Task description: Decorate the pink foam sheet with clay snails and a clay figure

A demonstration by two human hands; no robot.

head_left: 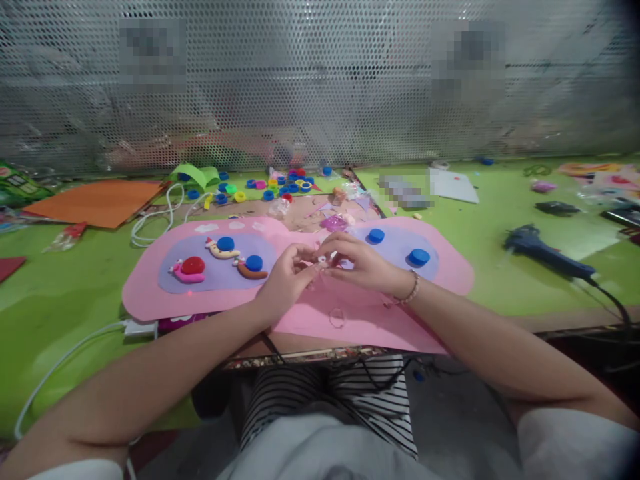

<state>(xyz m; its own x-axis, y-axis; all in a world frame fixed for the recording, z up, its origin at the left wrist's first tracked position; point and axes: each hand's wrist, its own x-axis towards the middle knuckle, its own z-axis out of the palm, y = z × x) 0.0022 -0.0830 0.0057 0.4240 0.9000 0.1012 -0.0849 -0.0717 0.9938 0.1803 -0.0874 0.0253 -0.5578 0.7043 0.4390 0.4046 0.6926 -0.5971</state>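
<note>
My left hand [290, 275] and my right hand [357, 263] meet over the middle of a pink paper shape [320, 319]. Between their pinched fingertips is a small white piece [323, 259], mostly hidden by the fingers. Left of my hands, a purple paper oval [173, 270] carries clay snail figures with cap shells: a pink one with a red cap [193, 266], a cream one with a blue cap [225, 244] and a brown one with a blue cap [254, 263]. On the right purple oval lie two blue caps [376, 236] [419, 257].
Loose coloured caps [269, 195] lie behind the pink paper, beside a white cable [173, 207]. Orange paper [97, 202] is at the left. A glue gun [545, 253] lies on the right, and a perforated metal screen [320, 87] stands behind.
</note>
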